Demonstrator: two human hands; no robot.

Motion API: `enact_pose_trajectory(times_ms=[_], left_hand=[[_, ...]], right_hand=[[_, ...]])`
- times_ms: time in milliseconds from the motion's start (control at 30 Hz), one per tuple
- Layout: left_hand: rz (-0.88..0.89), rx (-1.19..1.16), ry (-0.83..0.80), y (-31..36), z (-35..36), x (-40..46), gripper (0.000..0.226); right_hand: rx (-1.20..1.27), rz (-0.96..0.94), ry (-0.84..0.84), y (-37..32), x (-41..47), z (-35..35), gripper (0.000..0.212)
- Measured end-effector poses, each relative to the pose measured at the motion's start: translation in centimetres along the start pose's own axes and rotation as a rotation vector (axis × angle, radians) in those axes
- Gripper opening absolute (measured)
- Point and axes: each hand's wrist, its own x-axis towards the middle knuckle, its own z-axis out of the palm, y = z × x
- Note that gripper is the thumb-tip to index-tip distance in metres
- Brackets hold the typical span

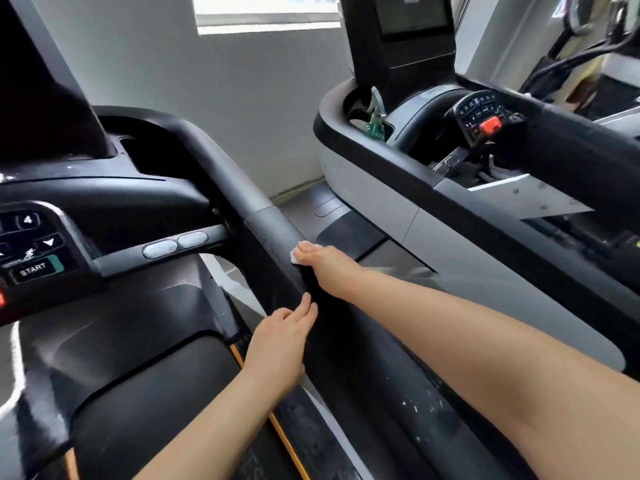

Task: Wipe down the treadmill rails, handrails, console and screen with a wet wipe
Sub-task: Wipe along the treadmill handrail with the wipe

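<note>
Standing at the treadmill's console (104,202) at the left of the frame, we are working along its black right handrail (273,237), which is running diagonally through the centre. Our right hand (323,263) is curling over the rail and pressing a white wet wipe (297,257) against it. Just below, our left hand (280,336) is lying relaxed, fingertips (306,303) touching the rail's inner side.

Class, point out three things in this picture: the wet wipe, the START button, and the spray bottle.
wet wipe (295,257): head view, white edge showing beside the right hand's fingers.
START button (33,269): head view, on its lettering.
spray bottle (375,123): head view, green body in the neighbouring treadmill's cup holder.
</note>
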Motion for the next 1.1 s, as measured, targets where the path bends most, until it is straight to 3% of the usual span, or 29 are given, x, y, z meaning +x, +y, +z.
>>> enact_pose_trajectory(times_ms=[200,367,533,667,800,967,1100], left_hand=[[-0.079,-0.037,0.001,0.9,0.0,0.1,0.082],[-0.119,-0.096,0.022,1.0,0.5,0.1,0.081],[-0.133,-0.124,0.022,1.1,0.7,0.1,0.080],[-0.145,-0.123,0.005,1.1,0.6,0.2,0.079],[-0.164,-0.144,-0.005,1.1,0.5,0.2,0.080],[-0.156,-0.177,-0.006,1.0,0.7,0.1,0.079],[-0.133,-0.193,0.006,0.7,0.9,0.3,0.078]], right_hand=[[0.137,-0.090,-0.012,1.9,0.2,-0.2,0.049],[0.095,-0.316,-0.045,6.1,-8.4,2.8,0.078],[0.183,-0.270,-0.022,6.9,-8.3,2.9,0.081],[0.263,-0.125,-0.020,5.4,-1.7,1.5,0.059],[0.292,-0.030,0.031,4.2,1.9,1.0,0.068],[0.387,-0.095,0.039,6.6,-6.3,3.6,0.040],[0.321,-0.134,0.098,6.4,-10.1,4.4,0.069]])
